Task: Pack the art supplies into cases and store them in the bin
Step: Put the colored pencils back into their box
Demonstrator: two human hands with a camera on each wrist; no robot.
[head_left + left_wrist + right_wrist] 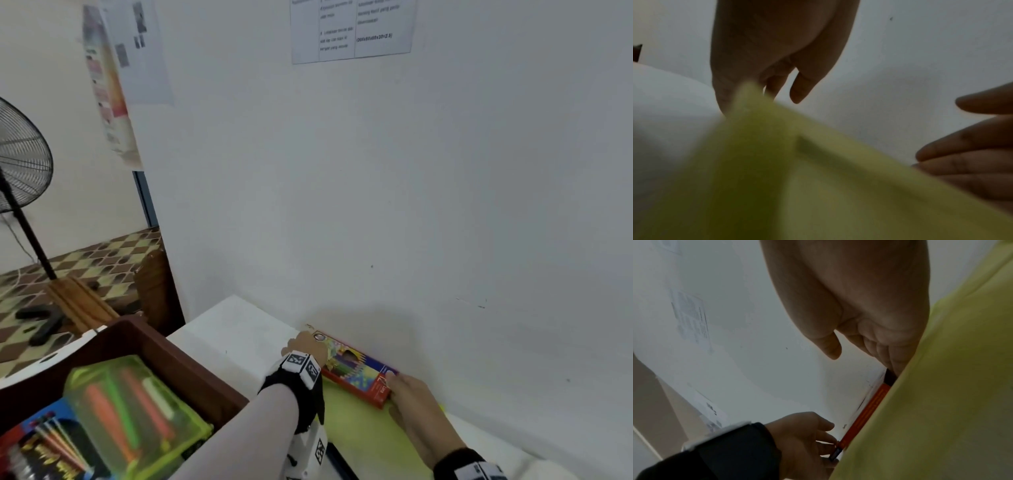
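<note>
White wall [445,171] behind a white table [233,329]. Brown bin [191,373] at left, holding a green case [137,411] of markers. Yellow-green sheet [370,438] on the table. Coloured-pencil box [356,371] lying against the wall: left hand [306,346] grasps its far end, right hand [411,394] its near end.

Head cam: above, facing down my arms toward wall [445,171]. Wrist cams: low, close, along my fingers. All views share the pencil box [356,368] against that wall
</note>
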